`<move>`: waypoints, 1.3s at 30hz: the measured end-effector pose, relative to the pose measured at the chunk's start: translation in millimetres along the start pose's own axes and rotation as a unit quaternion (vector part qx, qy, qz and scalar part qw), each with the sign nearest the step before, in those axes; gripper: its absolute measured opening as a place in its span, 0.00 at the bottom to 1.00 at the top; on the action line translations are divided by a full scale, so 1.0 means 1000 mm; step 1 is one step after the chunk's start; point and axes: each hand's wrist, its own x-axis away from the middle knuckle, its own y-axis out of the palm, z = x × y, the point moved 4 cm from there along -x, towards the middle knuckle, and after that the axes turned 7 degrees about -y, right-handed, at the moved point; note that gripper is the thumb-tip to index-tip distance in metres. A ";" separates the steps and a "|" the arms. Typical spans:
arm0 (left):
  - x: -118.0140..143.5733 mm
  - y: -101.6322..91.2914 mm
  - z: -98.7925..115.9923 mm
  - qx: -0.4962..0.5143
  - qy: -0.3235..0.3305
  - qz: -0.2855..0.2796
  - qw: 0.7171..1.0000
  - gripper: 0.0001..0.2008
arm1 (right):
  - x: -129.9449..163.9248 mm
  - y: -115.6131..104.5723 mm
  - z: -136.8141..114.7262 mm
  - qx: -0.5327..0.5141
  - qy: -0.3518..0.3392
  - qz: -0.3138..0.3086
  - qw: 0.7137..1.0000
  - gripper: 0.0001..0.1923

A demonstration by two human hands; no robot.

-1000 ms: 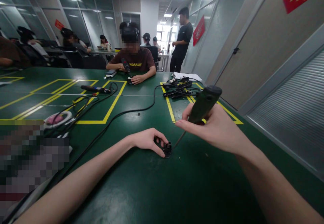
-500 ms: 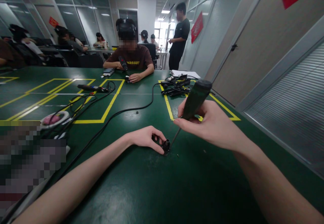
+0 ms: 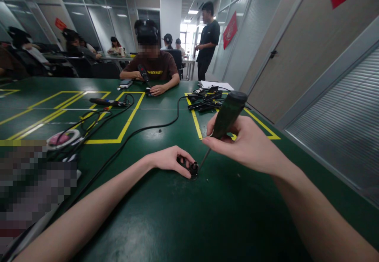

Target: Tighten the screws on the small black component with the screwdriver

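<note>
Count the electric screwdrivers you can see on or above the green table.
3: one screwdriver in the right hand, one lying on the table far left, one held by the person opposite. The cable pile may hide more.

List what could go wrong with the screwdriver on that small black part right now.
1. The screwdriver leans steeply, its thin bit on the small black part; it may slip off.
2. The left hand pinches the part beside the tip, so a slip could jab a fingertip.
3. Only those fingers steady the part on the green table; a push from the right hand might skid it.
</note>
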 end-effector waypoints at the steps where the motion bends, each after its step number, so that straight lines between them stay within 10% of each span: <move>1: 0.000 0.000 0.000 0.003 0.000 0.001 1.000 0.25 | 0.000 0.000 0.000 0.000 0.001 0.001 1.000 0.06; 39: -0.002 -0.004 -0.010 0.091 -0.023 -0.021 0.995 0.23 | -0.002 -0.003 0.001 0.015 -0.001 -0.004 1.000 0.13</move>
